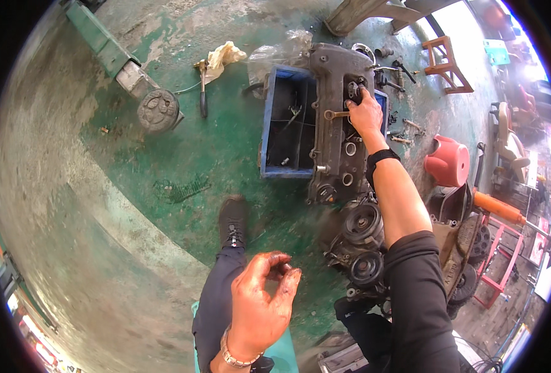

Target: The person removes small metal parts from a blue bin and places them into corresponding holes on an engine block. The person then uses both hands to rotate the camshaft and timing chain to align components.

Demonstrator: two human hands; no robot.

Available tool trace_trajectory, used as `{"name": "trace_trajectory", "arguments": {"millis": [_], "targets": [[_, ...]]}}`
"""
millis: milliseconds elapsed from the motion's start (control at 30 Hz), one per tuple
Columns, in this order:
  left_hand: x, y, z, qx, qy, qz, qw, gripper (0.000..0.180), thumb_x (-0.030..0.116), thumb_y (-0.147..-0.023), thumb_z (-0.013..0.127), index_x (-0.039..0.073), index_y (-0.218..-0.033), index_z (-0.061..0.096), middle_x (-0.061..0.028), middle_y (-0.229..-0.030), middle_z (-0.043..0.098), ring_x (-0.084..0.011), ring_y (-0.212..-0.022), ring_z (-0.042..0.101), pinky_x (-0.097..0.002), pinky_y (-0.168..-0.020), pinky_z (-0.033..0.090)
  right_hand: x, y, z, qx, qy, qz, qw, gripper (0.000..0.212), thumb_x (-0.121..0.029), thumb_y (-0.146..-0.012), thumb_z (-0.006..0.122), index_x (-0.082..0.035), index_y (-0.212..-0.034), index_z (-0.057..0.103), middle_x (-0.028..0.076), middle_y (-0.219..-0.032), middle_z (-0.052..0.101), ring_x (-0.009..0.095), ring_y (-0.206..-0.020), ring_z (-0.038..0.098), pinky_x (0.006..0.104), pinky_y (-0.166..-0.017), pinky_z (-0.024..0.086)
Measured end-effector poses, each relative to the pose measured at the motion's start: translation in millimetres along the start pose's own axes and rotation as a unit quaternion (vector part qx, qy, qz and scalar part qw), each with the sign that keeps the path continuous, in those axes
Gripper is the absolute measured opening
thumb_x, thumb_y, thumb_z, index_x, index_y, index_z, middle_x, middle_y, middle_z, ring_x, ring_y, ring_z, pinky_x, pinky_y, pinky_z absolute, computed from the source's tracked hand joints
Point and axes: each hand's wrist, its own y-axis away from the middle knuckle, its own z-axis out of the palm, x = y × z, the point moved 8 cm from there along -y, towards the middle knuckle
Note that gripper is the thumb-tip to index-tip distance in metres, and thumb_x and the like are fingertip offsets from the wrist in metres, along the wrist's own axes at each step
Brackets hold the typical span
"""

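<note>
My right hand point(366, 115) reaches over a long dark engine valve cover point(326, 81), its fingers closed on a small black part point(354, 92) at the cover's upper right; the fingers hide some of that part. Just left of this hand lies a connecting rod point(336, 115) on the cover. The cover rests across a blue crate point(267, 130) with dark compartments holding a few small metal pieces. My left hand point(262, 304), grease-stained, hovers over my leg with thumb and fingers curled together. Whatever the left fingers may pinch cannot be made out.
An engine block with black pulleys point(362, 222) sits below the crate. A red stool point(448, 161) and a wooden stool point(446, 65) stand at right. A hammer point(203, 93) and a yellowish cloth point(224, 61) lie on the floor, near a green lift arm point(98, 37).
</note>
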Motion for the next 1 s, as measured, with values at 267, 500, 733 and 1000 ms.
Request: {"name": "trace_trajectory", "arguments": {"millis": [267, 500, 733, 1000], "targets": [[-2, 2, 1, -0.017, 0.004, -0.045, 0.999, 0.019, -0.002, -0.085, 0.064, -0.002, -0.103, 0.059, -0.005, -0.09, 0.063, -0.011, -0.083, 0.058, -0.0265, -0.078, 0.048, -23, 7, 20, -0.112, 0.14, -0.066, 0.982, 0.061, -0.042, -0.087, 0.063, -0.022, -0.141, 0.045, 0.024, -0.146, 0.035, 0.042, -0.127, 0.044, 0.0504, -0.102, 0.039], [-2, 1, 2, -0.02, 0.005, -0.049, 0.999, 0.02, -0.002, -0.085, 0.064, -0.003, -0.104, 0.059, -0.0051, -0.089, 0.063, -0.0111, -0.083, 0.058, -0.0265, -0.078, 0.048, -17, 4, 34, -0.179, 0.164, -0.065, 0.968, 0.064, -0.047, -0.091, 0.055, -0.013, -0.143, 0.04, 0.026, -0.154, 0.021, 0.044, -0.125, 0.047, 0.0566, -0.1, 0.04], [-1, 0, 0, -0.001, -0.006, -0.01, 1.0, 0.022, 0.002, -0.082, 0.071, -0.004, -0.101, 0.06, -0.0103, -0.085, 0.065, -0.0164, -0.076, 0.064, -0.0286, -0.071, 0.051, -24, 9, 25, -0.136, 0.095, -0.04, 0.985, 0.069, -0.041, -0.087, 0.063, -0.008, -0.143, 0.04, 0.026, -0.153, 0.024, 0.044, -0.129, 0.043, 0.0535, -0.103, 0.039], [-2, 2, 2, -0.019, 0.016, -0.037, 0.999, 0.019, -0.001, -0.085, 0.065, -0.004, -0.103, 0.059, -0.0048, -0.089, 0.063, -0.011, -0.083, 0.058, -0.0264, -0.078, 0.048, -22, 13, 7, -0.056, 0.02, -0.016, 0.998, 0.061, -0.033, -0.081, 0.072, -0.008, -0.133, 0.054, 0.019, -0.141, 0.045, 0.038, -0.124, 0.049, 0.0451, -0.102, 0.041]]}}
